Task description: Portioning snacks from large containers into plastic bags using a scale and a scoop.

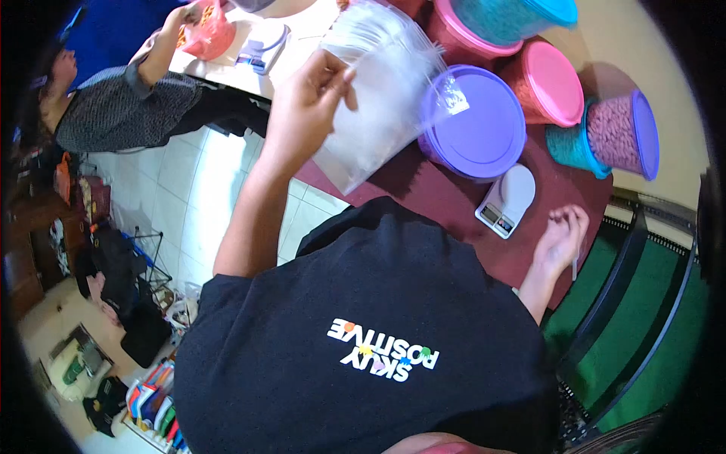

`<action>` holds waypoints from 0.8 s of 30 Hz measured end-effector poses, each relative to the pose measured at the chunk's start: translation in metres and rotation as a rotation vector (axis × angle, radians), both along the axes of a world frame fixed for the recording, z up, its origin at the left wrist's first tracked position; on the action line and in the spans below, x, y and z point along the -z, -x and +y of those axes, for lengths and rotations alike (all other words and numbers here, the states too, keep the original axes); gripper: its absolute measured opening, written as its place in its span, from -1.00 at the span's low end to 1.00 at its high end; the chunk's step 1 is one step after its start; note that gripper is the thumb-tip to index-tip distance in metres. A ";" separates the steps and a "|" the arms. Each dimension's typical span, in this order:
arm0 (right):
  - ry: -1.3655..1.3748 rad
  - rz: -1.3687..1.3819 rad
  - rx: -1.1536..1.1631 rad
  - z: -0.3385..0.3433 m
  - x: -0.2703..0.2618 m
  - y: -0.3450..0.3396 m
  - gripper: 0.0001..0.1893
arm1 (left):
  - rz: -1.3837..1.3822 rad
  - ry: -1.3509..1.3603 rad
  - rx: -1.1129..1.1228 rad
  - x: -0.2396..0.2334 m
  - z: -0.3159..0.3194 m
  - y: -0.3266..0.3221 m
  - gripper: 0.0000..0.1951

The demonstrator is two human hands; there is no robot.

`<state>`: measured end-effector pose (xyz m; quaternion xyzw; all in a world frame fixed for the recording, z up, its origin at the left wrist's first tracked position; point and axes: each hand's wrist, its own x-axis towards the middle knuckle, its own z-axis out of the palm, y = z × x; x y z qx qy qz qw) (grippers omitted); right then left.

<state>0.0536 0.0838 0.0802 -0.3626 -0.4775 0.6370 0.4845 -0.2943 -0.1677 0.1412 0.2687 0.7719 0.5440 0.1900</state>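
My left hand (317,105) is raised at upper centre, its thumb and fingers pinched at the left edge of several clear plastic bags (377,102). The bags fan out to the right, and a corner with a white printed patch overlaps the lid of a purple tub (476,122). At the right, my right hand (561,238) is over the dark red table (510,258), its fingers loosely curled and apart, with nothing seen in them. A thin pale object (574,268) shows beside its wrist. Between the hands a white digital kitchen scale (506,200) sits near the purple tub.
Pink-lidded tubs (550,82), teal tubs (573,142) and a purple-lidded tub of pink pieces (615,136) stand along the back right. Another person (125,108) at upper left handles a red bag (210,37) by a second scale (262,50). A dark-framed green chair (629,295) adjoins the table.
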 end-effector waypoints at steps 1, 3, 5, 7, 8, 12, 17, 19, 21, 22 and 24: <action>0.056 0.040 -0.086 -0.009 0.000 0.011 -0.87 | -0.047 -0.042 0.032 0.001 0.005 -0.010 -0.85; 0.105 -0.063 -0.277 -0.033 -0.013 0.040 -0.83 | -0.156 -0.102 0.118 0.001 0.015 -0.025 -0.85; 0.177 -0.060 -0.516 -0.059 -0.031 0.065 -0.73 | -0.220 -0.129 0.196 0.004 0.024 -0.037 -0.84; 0.134 -0.076 -0.611 -0.073 -0.045 0.083 -0.66 | -0.270 -0.137 0.258 0.006 0.031 -0.046 -0.83; 0.097 -0.075 -0.638 -0.076 -0.049 0.088 -0.65 | -0.309 -0.160 0.291 0.006 0.034 -0.051 -0.83; 0.090 -0.145 -0.606 -0.074 -0.061 0.090 -0.76 | -0.311 -0.162 0.414 0.005 0.036 -0.058 -0.81; 0.111 -0.030 -0.555 -0.070 -0.060 0.083 -0.89 | -0.448 -0.168 0.480 -0.001 0.037 -0.059 -0.78; 0.153 -0.005 -0.526 -0.069 -0.058 0.079 -0.88 | -0.477 -0.154 0.494 -0.002 0.036 -0.058 -0.75; 0.160 0.021 -0.477 -0.068 -0.058 0.077 -0.89 | -0.388 -0.160 0.447 0.001 0.034 -0.054 -0.75; 0.162 0.046 -0.429 -0.067 -0.057 0.077 -0.89 | -0.390 -0.157 0.447 0.002 0.034 -0.054 -0.75; 0.171 0.038 -0.421 -0.064 -0.057 0.073 -0.89 | -0.237 -0.153 0.393 0.006 0.033 -0.054 -0.71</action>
